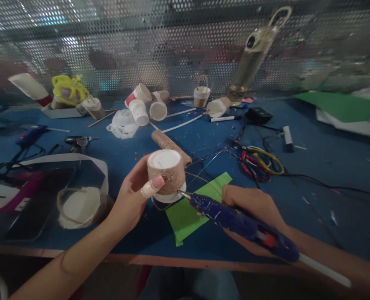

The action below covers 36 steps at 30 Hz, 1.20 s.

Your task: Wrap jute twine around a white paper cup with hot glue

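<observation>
My left hand (pixel 131 198) is closed around a small paper cup (pixel 172 173) wrapped in brown twine, its white end facing up and a white rim showing below. The thumb, with a strip of bandage or tape on it, presses on the near side. In my right hand (pixel 255 206) is a blue hot glue gun (pixel 231 216), a white glue stick poking from its back. Its metal nozzle touches or nearly touches the twine low on the cup. A loose twine strand runs from the cup toward my right hand. Behind the cup lies a roll of twine (pixel 169 143).
Green paper (pixel 185 223) lies below the nozzle. Scissors (pixel 256 164) and a black cable (pixel 322 181) are to the right. At left are a twine-handled cup (pixel 81 208), a phone (pixel 34 221) and another glue gun (pixel 31 135). A bottle (pixel 250 62) stands by the mesh panel.
</observation>
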{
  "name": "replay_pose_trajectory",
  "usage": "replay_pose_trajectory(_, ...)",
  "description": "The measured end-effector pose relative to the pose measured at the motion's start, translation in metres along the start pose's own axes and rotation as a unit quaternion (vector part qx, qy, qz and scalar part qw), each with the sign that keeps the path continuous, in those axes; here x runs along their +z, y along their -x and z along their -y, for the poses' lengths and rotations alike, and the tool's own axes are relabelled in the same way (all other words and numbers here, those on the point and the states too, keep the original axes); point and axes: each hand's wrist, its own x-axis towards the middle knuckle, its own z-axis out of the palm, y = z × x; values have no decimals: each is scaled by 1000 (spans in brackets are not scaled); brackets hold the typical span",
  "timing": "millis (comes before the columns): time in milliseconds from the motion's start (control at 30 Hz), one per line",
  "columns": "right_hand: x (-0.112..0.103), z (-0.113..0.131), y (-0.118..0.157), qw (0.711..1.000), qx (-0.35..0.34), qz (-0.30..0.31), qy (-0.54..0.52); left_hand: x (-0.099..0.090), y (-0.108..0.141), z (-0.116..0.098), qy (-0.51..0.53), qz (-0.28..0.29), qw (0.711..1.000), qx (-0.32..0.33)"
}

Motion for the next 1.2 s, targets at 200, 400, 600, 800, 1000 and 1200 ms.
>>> replay_pose_trajectory(200,-6,7,-3,999,35,4,32,1,0,-3,17,4,1000,-6)
replay_pose_trajectory(400,-5,8,-5,999,29,5,24,3,0,-2,37,14,999,-12)
replay_pose_trajectory(600,-1,7,-4,999,18,2,26,6,0,-3,54,19,998,-19)
replay_pose_trajectory(800,-5,8,-5,999,41,9,25,8,-1,-5,66,0,997,-30)
replay_pose_trajectory(1000,-5,7,-5,999,48,5,22,8,0,-7,86,-5,995,-43)
replay_pose_trajectory(1200,-4,5,-6,998,55,4,9,9,0,-8,96,-15,994,-54)
